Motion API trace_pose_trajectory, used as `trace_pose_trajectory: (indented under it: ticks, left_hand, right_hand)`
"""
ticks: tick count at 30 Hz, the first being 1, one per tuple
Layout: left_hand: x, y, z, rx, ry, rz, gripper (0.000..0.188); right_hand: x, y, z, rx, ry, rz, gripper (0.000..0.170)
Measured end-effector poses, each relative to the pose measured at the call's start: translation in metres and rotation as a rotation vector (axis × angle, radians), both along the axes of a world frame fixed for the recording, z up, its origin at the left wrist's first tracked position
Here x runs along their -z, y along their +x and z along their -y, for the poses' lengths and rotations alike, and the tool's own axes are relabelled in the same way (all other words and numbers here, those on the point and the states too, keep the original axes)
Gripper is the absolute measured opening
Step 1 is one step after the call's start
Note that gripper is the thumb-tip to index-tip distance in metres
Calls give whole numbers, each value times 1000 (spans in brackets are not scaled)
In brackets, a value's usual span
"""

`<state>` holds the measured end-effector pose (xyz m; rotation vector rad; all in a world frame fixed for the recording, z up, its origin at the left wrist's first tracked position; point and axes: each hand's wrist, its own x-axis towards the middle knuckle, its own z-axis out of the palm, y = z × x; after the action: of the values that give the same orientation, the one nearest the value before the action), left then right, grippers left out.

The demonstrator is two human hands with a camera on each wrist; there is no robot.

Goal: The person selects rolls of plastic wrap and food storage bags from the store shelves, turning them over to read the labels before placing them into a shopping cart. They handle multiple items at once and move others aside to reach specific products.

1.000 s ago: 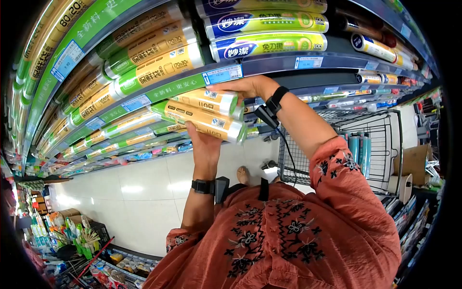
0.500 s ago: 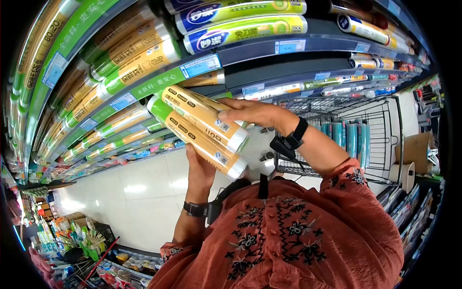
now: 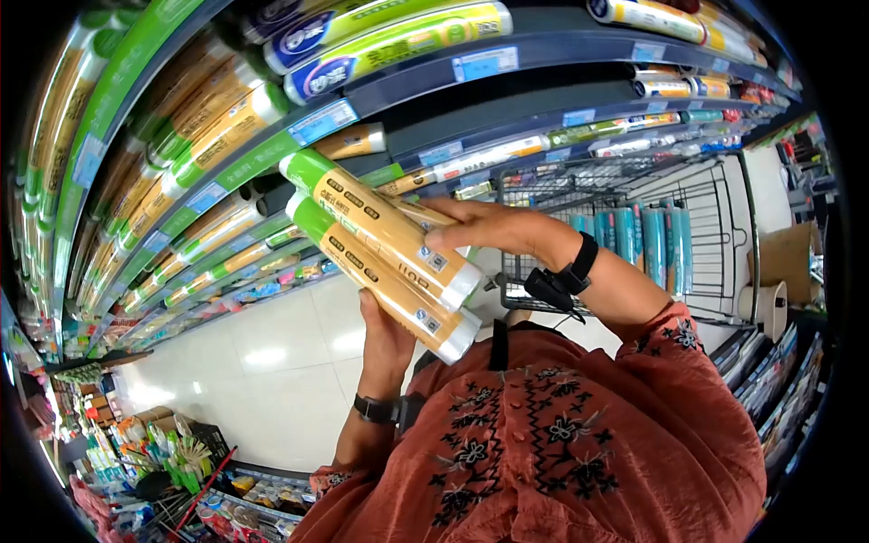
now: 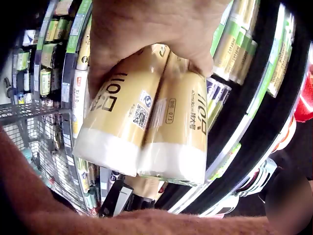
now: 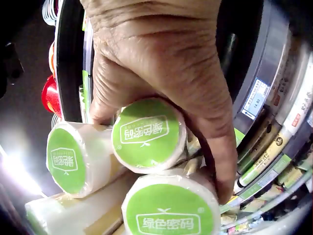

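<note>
Between my hands is a slanted stack of food-bag rolls in clear wrap, tan with green and white ends. In the head view the upper roll (image 3: 385,222) lies against the lower roll (image 3: 398,303), and part of a third roll (image 3: 427,215) shows behind. My right hand (image 3: 498,226) grips the stack from the far side, thumb on the upper roll. My left hand (image 3: 385,339) holds the lower roll from below; its fingers are hidden underneath. Round green end labels (image 5: 146,134) show beneath my right hand in the right wrist view.
Curved shelves (image 3: 425,90) packed with similar rolls run along the front and left. Yellow-green rolls (image 3: 398,50) lie on an upper shelf. A wire shopping cart (image 3: 715,235) stands at right, carrying several teal packages (image 3: 634,237). Pale floor tiles (image 3: 272,380) extend behind my left arm.
The rolls have come away from the shelf edge, down and toward my body. My right hand has moved from reaching at the shelf to gripping the stack; my left hand stays under it.
</note>
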<state>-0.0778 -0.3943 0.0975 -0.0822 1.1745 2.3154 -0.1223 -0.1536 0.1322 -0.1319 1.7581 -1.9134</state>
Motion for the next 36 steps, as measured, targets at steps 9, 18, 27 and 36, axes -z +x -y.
trace_pose_trajectory:
  ticks: [9, 18, 27, 36]
  left_hand:
    - [1, 47, -35, 204, -95, 52, 81]
    - [12, 51, -143, 617, -124, 122, 70]
    - [103, 37, -257, 911, -39, 460, 69]
    - [175, 14, -308, 895, -265, 466, 77]
  right_hand:
    - [-1, 102, -53, 150, 4, 33, 94]
    - [41, 214, -118, 624, -209, 171, 96]
    - [126, 243, -196, 758, -329, 496, 78]
    - [222, 219, -246, 737, -460, 668, 77]
